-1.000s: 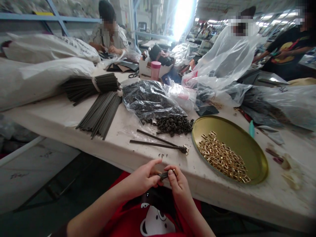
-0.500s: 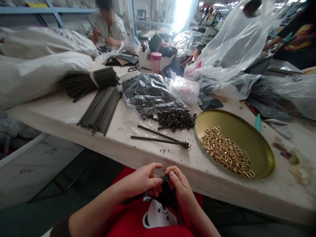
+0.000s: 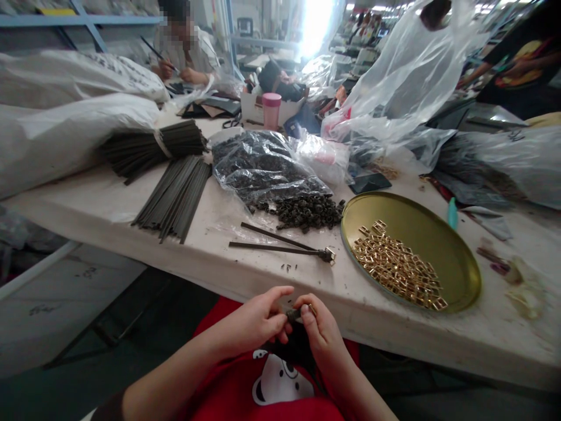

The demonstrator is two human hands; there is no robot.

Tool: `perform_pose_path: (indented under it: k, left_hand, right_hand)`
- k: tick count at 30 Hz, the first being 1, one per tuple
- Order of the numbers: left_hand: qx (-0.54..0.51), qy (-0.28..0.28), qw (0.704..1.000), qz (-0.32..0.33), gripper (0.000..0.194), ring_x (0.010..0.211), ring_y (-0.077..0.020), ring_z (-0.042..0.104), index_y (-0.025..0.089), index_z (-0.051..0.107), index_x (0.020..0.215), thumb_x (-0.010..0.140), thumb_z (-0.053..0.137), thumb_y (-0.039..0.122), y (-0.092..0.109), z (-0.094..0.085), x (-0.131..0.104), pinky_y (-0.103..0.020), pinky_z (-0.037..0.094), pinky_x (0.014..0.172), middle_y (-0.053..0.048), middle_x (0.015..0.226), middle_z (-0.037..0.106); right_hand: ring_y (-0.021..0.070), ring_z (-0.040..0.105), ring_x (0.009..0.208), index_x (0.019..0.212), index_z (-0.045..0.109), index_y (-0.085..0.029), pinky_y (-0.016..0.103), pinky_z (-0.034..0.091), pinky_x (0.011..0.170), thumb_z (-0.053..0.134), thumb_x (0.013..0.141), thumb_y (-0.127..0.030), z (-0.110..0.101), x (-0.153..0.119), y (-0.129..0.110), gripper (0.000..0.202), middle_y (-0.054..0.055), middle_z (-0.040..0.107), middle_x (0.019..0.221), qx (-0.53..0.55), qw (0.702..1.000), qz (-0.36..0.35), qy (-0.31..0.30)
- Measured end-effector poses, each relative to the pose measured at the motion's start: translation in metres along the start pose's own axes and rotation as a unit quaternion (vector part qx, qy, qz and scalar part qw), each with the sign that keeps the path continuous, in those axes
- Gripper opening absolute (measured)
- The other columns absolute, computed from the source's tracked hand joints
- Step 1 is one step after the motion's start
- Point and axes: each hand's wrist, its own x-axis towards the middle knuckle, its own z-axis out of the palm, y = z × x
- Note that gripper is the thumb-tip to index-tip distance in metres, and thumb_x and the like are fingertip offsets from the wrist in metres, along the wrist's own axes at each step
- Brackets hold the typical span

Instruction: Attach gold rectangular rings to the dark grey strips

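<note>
Dark strap (image 3: 293, 316) with a gold buckle (image 3: 312, 310) is clamped in my right hand (image 3: 319, 327); my left hand (image 3: 258, 318) closes on it too, near the tabletop (image 3: 210, 260) edge; loose buckles (image 3: 394, 263) fill part of a dish (image 3: 433, 245), right.

Red garment (image 3: 219, 403) with a white cartoon face (image 3: 280, 381); dark brown sleeve end (image 3: 109, 407), pale-edged.

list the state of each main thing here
Round gold metal tray: partly covered by gold buckles
Upper dark strap bundle: banded together
Lower dark strap pile: unbanded, fanned
Clear plastic bag: open, small black loops outside
Pink plastic cup: upright, lidded
Dark strap: held by left hand and right hand
</note>
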Motion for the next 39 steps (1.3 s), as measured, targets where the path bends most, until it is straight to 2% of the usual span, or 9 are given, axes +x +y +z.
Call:
perform_pose_path:
  k: [3,9,18,22,25,29,31,34,39]
  left_hand:
    - [-0.027,-0.018,0.999,-0.009,0.051,0.056,-0.0101,0.058,0.013,0.035,0.124,0.075,0.047,0.016,0.002,-0.004,0.0,-0.019,0.041,0.049,0.0,0.072,0.061]
    - [-0.076,-0.005,0.996,-0.046,0.022,0.056,-0.0099,0.058,0.011,0.054,0.084,0.071,0.059,0.027,-0.008,-0.007,0.006,-0.018,0.038,0.047,-0.001,0.067,0.063]
    - [-0.054,0.021,0.998,-0.019,0.014,0.055,-0.0101,0.055,0.014,0.05,0.074,0.069,0.056,0.025,-0.006,0.005,0.016,-0.021,0.041,0.054,0.002,0.06,0.059]
    - [0.118,0.015,0.993,0.009,0.019,0.05,-0.0103,0.049,0.014,0.054,0.074,0.076,0.047,0.032,0.0,-0.002,0.019,-0.02,0.035,0.048,0.003,0.059,0.056]
    - [0.279,0.027,0.957,0.079,0.028,0.055,-0.0118,0.049,0.014,0.058,0.067,0.079,0.042,0.033,0.009,-0.011,0.02,-0.02,0.03,0.049,0.002,0.059,0.056]
    - [0.385,0.034,0.908,0.162,0.029,0.061,-0.0136,0.052,0.016,0.061,0.074,0.083,0.04,0.032,0.026,-0.023,0.031,-0.02,0.03,0.051,-0.001,0.067,0.061]
    - [0.454,0.067,0.867,0.194,0.031,0.061,-0.0151,0.054,0.018,0.062,0.076,0.086,0.037,0.032,0.032,-0.027,0.046,-0.021,0.032,0.052,-0.002,0.067,0.062]
    - [0.534,0.145,0.8,0.23,0.03,0.066,-0.0187,0.056,0.017,0.062,0.077,0.088,0.036,0.029,0.033,-0.032,0.074,-0.026,0.037,0.059,-0.006,0.071,0.062]
    - [0.571,0.193,0.759,0.247,0.015,0.088,-0.0204,0.055,0.019,0.059,0.088,0.085,0.047,0.027,0.017,-0.032,0.106,-0.031,0.04,0.076,-0.006,0.09,0.061]
  right_hand:
    - [0.0139,0.05,0.059,0.082,0.053,-0.02,0.024,0.038,0.054,0.036,0.087,-0.034,0.003,-0.002,0.003,0.023,-0.001,0.053,0.065,0.081,0.995,0.046,0.039]
    - [0.0144,0.052,0.062,0.083,0.055,-0.019,0.024,0.04,0.056,0.039,0.086,-0.036,0.008,-0.006,0.005,0.024,0.0,0.056,0.066,0.105,0.991,0.063,0.05]
    - [0.017,0.056,0.076,0.095,0.056,-0.02,0.027,0.044,0.066,0.037,0.087,-0.032,0.008,-0.004,0.006,0.024,0.003,0.061,0.082,0.098,0.994,0.028,0.028]
    - [0.0172,0.057,0.076,0.1,0.056,-0.02,0.027,0.045,0.065,0.036,0.088,-0.031,0.008,-0.003,0.008,0.025,0.003,0.062,0.082,0.086,0.994,0.025,0.068]
    - [0.0169,0.057,0.078,0.097,0.054,-0.02,0.026,0.046,0.068,0.039,0.087,-0.03,0.0,0.004,0.005,0.021,0.004,0.061,0.086,0.044,0.997,-0.015,0.056]
    - [0.0164,0.056,0.071,0.093,0.055,-0.02,0.026,0.046,0.062,0.047,0.084,-0.029,-0.02,0.025,0.001,0.015,0.004,0.059,0.079,-0.091,0.992,-0.08,0.046]
    - [0.0179,0.055,0.07,0.091,0.056,-0.019,0.029,0.045,0.062,0.049,0.083,-0.03,-0.031,0.04,0.003,0.015,0.004,0.058,0.076,-0.202,0.971,-0.117,0.06]
    - [0.023,0.055,0.077,0.091,0.059,-0.018,0.036,0.043,0.07,0.051,0.082,-0.033,-0.042,0.061,0.014,0.02,0.009,0.061,0.083,-0.374,0.903,-0.175,0.118]
    - [0.0285,0.057,0.091,0.107,0.057,-0.017,0.041,0.039,0.079,0.045,0.082,-0.049,-0.044,0.087,0.05,0.042,0.015,0.061,0.105,-0.489,0.806,-0.252,0.216]
